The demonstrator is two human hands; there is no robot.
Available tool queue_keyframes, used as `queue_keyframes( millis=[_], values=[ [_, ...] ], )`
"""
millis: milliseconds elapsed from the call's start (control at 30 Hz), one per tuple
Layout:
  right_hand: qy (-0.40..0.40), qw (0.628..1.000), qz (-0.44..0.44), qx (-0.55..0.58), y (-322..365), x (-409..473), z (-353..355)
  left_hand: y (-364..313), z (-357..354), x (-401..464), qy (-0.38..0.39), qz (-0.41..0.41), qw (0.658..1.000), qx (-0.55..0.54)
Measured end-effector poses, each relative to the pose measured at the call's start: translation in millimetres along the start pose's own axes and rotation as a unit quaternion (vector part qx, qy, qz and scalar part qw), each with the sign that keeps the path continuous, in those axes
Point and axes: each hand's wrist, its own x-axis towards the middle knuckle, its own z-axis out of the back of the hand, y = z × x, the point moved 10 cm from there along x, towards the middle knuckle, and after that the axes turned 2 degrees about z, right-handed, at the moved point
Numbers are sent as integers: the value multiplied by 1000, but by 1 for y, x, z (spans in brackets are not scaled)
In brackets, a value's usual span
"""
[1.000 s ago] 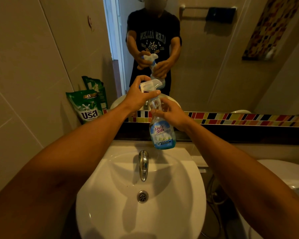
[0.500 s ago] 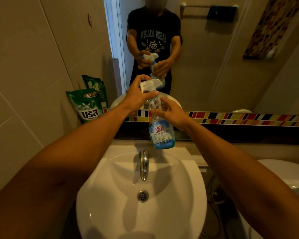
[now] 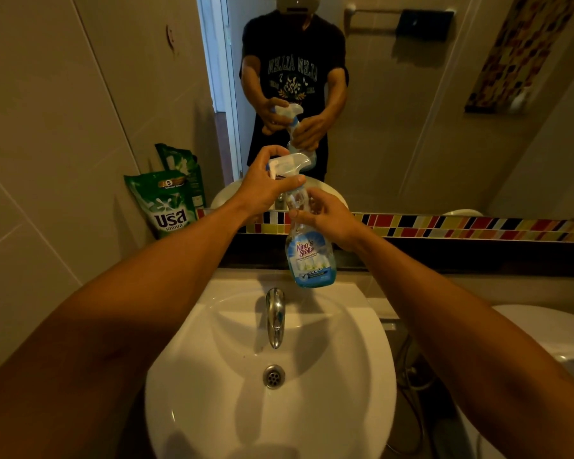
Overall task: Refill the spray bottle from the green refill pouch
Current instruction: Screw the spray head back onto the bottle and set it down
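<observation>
I hold a clear spray bottle [image 3: 310, 256] with a blue label upright over the back of the sink, with a little blue liquid at its bottom. My left hand [image 3: 265, 190] grips its white trigger head [image 3: 287, 164]. My right hand [image 3: 328, 218] is wrapped around the bottle's neck and shoulder. The green refill pouch [image 3: 166, 203] marked "Usa" leans against the tiled wall at the left of the ledge, apart from both hands.
A white sink [image 3: 355, 369] with a chrome tap [image 3: 275, 314] and drain lies below the bottle. The mirror [image 3: 411, 127] ahead reflects a person and the bottle. A coloured tile strip [image 3: 478, 226] runs along the ledge. A white toilet [image 3: 550, 329] stands at the right.
The bottle and both hands have stayed almost in place; the bottle has tilted very slightly. The pouch has not moved.
</observation>
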Motion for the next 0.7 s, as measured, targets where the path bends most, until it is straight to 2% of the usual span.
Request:
queue_keyframes(
  millis=[133, 367, 700],
  values=[
    [-3, 1000, 1, 9, 1, 1, 0, -2, 1, 1, -9, -8, 1000, 11],
    [-6, 1000, -4, 15, -1, 0, 4, 7, 0, 4, 7, 31, 999, 9],
    [3, 1000, 4, 3, 4, 0, 1, 2, 0, 4, -16, -25, 999, 25]
  ],
)
